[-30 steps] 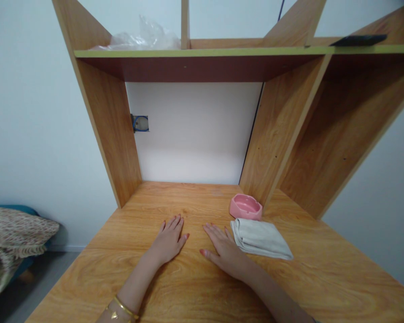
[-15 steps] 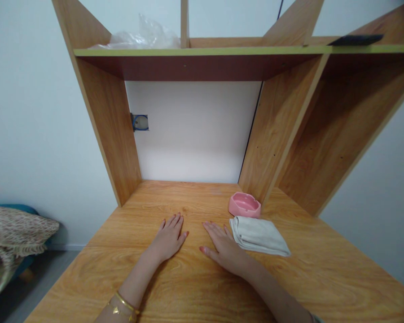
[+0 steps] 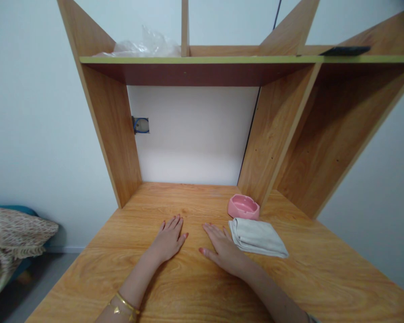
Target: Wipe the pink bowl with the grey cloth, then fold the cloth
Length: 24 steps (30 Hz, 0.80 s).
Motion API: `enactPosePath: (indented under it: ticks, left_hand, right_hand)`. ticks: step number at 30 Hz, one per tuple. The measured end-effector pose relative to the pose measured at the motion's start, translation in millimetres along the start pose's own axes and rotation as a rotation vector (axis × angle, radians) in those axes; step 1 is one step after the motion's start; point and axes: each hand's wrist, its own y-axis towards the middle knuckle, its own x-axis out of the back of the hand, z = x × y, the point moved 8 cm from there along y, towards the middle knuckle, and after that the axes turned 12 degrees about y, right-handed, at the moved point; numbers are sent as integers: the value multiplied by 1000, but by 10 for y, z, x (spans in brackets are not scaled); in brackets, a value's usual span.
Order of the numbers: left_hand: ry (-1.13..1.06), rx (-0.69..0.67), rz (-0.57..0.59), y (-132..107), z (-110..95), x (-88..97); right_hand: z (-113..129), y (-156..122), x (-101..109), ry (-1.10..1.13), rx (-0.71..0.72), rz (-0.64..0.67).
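My left hand [image 3: 169, 239] lies palm down on the wooden desk [image 3: 188, 287], its fingers stretched out and its thumb apart, holding nothing. To its right, my right hand [image 3: 224, 249] also rests flat on the desktop with the thumb spread. Just beyond the right hand's outer side is a folded pale grey cloth [image 3: 261, 237]; the hand's edge is very near it, and I cannot tell whether they touch. Behind the cloth sits a pink ashtray [image 3: 243, 207] with notches in its rim, close to the upright panel.
Upright wooden panels [image 3: 109, 134] rise from the desk and carry a shelf [image 3: 188, 60]. A crumpled clear plastic bag [image 3: 148, 45] and a dark flat object [image 3: 346, 51] lie up there. An uncovered wall box [image 3: 141, 125] shows wires. A patterned throw [image 3: 16, 233] covers blue furniture at left.
The view has tilted up slightly, so the shelf appears a little lower in the picture. Both hands, the cloth and the ashtray stay in place on the desk.
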Motion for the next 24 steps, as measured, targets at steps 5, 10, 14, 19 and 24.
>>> enactPosePath:
  ticks: [5,10,14,19,24]
  left_hand:
    - [-8,3,-2,3,10,-9]
    - [-4,1,-8,7,12,-13]
    - [0,4,-9,2,4,-3]
    - [-12,7,-1,-11,-6,12]
    - [-11,6,15,-12,-6,18]
  right_hand:
    - [1,2,11,-7,3,-5]
    - [0,-5,-7,5,16,-20]
    - [54,21,51,6,45,-56]
    - [26,-7,753,-58,-53,-351]
    - [-570,-163,1482,-220,-443,-543]
